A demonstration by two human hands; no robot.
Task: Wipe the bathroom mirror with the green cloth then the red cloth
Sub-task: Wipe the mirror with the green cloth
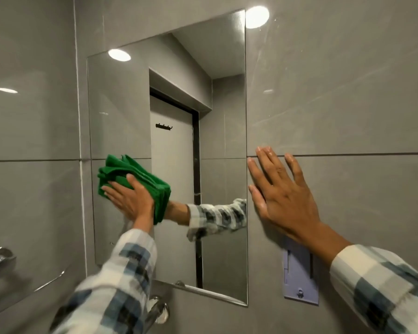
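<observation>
Left hand [128, 198] presses a folded green cloth [133, 182] flat against the mirror [222, 141] near its left edge; right hand [282, 194], fingers spread wide, rests on the wall tile [348, 104] just beside the right edge.

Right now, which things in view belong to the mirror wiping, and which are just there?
In use: green cloth, mirror, left hand.
Not in use: lilac wall holder, chrome fittings, right hand resting flat on the wall tile.
</observation>
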